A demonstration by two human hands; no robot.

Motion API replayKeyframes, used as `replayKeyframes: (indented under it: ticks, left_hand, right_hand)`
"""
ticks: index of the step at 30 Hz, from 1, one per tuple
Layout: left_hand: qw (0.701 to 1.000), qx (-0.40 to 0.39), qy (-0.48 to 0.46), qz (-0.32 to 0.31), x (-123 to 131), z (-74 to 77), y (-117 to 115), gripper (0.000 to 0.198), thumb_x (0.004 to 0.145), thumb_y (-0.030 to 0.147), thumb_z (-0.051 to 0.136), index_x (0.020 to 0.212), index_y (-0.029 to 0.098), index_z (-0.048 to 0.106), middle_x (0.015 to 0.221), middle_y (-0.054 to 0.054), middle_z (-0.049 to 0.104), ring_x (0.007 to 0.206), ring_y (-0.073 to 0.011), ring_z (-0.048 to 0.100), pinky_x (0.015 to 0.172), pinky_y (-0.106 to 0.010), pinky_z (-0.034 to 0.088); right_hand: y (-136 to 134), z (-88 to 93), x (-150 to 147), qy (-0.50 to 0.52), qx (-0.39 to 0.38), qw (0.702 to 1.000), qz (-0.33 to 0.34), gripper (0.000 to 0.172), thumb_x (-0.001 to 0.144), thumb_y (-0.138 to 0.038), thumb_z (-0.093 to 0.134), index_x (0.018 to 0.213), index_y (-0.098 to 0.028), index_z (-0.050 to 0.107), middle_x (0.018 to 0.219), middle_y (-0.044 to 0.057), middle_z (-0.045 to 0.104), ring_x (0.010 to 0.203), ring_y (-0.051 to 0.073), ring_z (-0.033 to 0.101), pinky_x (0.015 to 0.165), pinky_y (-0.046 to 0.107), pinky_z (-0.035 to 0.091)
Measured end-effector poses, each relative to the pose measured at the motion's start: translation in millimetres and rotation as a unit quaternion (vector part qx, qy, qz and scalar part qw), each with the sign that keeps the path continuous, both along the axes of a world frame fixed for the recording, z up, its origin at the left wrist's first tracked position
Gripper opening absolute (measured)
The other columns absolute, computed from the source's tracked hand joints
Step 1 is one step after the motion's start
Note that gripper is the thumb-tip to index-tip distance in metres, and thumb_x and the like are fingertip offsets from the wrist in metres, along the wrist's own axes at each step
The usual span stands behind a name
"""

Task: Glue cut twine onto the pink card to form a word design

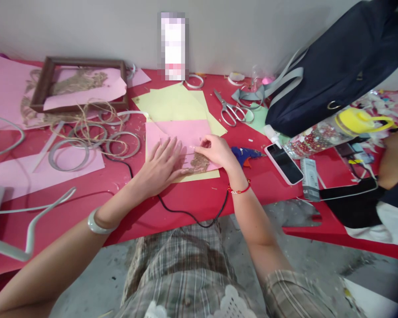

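A pink sheet [179, 128] lies over pale yellow sheets [179, 104] on the red table [199, 201]. My left hand [159, 168] rests flat on the pink sheet's lower left, fingers stretched out. At its right side my right hand [214, 150] has thumb and fingers pinched together just above a patch of brown fibre [199, 163] on the sheet; what the fingertips hold is too small to make out. A blue glue gun [243, 154] lies right of my right wrist, its black cable [182, 213] looping along the table's front edge.
Scissors [230, 110] lie behind the glue gun. A brown frame [81, 106], twine [99, 117] and grey tape rings [122, 145] are on the left. At right are a phone [284, 163], a yellow-lidded bottle [321, 134], a dark bag [338, 66] and another person's arm.
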State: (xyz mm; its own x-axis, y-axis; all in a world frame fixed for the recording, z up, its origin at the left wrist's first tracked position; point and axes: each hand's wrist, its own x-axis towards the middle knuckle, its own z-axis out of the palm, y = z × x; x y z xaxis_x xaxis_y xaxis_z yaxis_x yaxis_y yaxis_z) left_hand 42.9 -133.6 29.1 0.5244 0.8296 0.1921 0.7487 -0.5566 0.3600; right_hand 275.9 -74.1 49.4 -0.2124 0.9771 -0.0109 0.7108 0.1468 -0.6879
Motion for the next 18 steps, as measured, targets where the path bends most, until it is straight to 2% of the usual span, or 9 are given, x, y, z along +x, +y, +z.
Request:
replayKeyframes:
  ticks: [3, 6, 9, 12, 14, 18]
  left_hand:
    - [0.986, -0.071, -0.146, 0.046, -8, 17.6, 5, 0.067, 0.105, 0.058, 0.048, 0.155, 0.014, 0.054, 0.161, -0.021, 0.051, 0.152, -0.0369, 0.045, 0.126, -0.057, 0.035]
    - [0.92, -0.21, -0.321, 0.082, -11, 34.6, 5, 0.06, 0.097, 0.061, 0.063, 0.139, 0.018, 0.07, 0.14, -0.016, 0.071, 0.131, -0.0341, 0.066, 0.114, -0.051, 0.052]
    - [0.86, -0.284, -0.413, 0.098, -9, 42.8, 2, 0.056, 0.084, 0.061, 0.079, 0.121, 0.02, 0.08, 0.127, -0.015, 0.077, 0.123, -0.0332, 0.071, 0.108, -0.046, 0.058]
    - [0.837, -0.298, -0.445, 0.114, -6, 41.9, 1, 0.051, 0.077, 0.059, 0.086, 0.109, 0.02, 0.084, 0.118, -0.014, 0.08, 0.116, -0.0322, 0.074, 0.102, -0.043, 0.061]
    - [0.823, -0.293, -0.47, 0.13, -7, 38.9, 2, 0.046, 0.076, 0.059, 0.087, 0.1, 0.019, 0.085, 0.109, -0.013, 0.082, 0.104, -0.0296, 0.077, 0.096, -0.041, 0.063]
    - [0.805, -0.24, -0.515, 0.173, -15, 36.0, 7, 0.034, 0.075, 0.054, 0.087, 0.083, 0.02, 0.084, 0.092, -0.009, 0.083, 0.081, -0.0231, 0.076, 0.079, -0.035, 0.064]
  right_hand:
    - [2, 5.1, 4, 0.033, 0.006, 0.999, -0.026, 0.026, 0.088, -0.031, 0.077, 0.075, -0.022, 0.057, 0.083, 0.003, 0.07, 0.079, 0.018, 0.061, 0.078, 0.033, 0.045]
    - [5, 6.7, 5, 0.061, 0.035, 0.997, -0.044, 0.025, 0.093, -0.038, 0.071, 0.079, -0.021, 0.058, 0.086, 0.004, 0.071, 0.079, 0.018, 0.062, 0.078, 0.032, 0.046]
    - [7, 5.9, 3, 0.085, 0.056, 0.993, -0.052, 0.026, 0.097, -0.043, 0.065, 0.084, -0.022, 0.059, 0.086, 0.004, 0.07, 0.08, 0.018, 0.062, 0.077, 0.032, 0.046]
    - [7, 5.2, 2, 0.093, 0.069, 0.991, -0.061, 0.026, 0.099, -0.043, 0.061, 0.084, -0.022, 0.059, 0.082, 0.003, 0.068, 0.078, 0.018, 0.062, 0.077, 0.031, 0.046]
    - [7, 5.2, 2, 0.099, 0.073, 0.99, -0.065, 0.026, 0.099, -0.043, 0.06, 0.084, -0.021, 0.06, 0.082, 0.003, 0.068, 0.078, 0.018, 0.062, 0.078, 0.031, 0.047]
    - [7, 5.5, 2, 0.115, 0.081, 0.987, -0.075, 0.027, 0.1, -0.045, 0.059, 0.085, -0.022, 0.06, 0.084, 0.004, 0.069, 0.081, 0.018, 0.064, 0.078, 0.031, 0.048]
